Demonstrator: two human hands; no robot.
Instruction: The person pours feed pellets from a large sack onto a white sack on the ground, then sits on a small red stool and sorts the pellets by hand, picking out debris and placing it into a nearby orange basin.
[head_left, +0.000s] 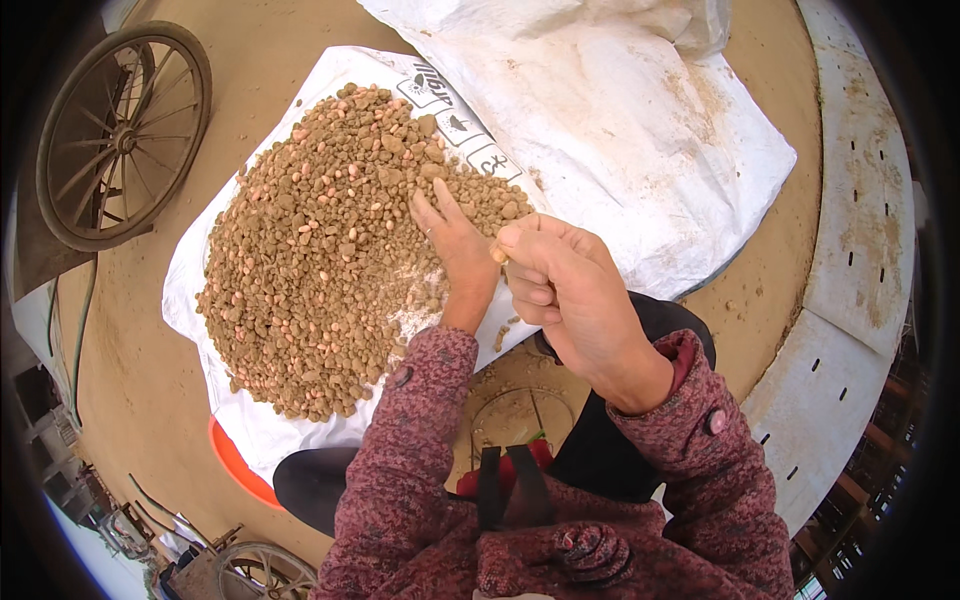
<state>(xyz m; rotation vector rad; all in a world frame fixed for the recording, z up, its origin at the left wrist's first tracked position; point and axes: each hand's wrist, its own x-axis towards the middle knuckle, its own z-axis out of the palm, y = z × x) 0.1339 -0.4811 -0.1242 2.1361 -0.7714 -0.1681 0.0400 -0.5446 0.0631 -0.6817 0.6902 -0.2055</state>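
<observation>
A broad heap of brown soil clods (290,240) mixed with pink oval kernels that look like peanuts (304,229) lies on a white woven sheet (190,270). My left hand (464,255) rests on the heap's right side, fingers stretched out and apart among the clods. Just right of it, my right hand (575,285) is raised, thumb and forefinger pinched on a small yellowish-tan lump (498,254). Its other fingers are curled in. I cannot make out whether the lump is a kernel or a clod. A pale powdery patch shows beside my left wrist.
Another large white sheet (640,130) spreads at the far right, over bare earth ground. A spoked cart wheel (125,140) stands at the far left. Part of an orange-red basin (240,465) shows under the near left sheet edge. Pale perforated panels (850,250) curve along the right.
</observation>
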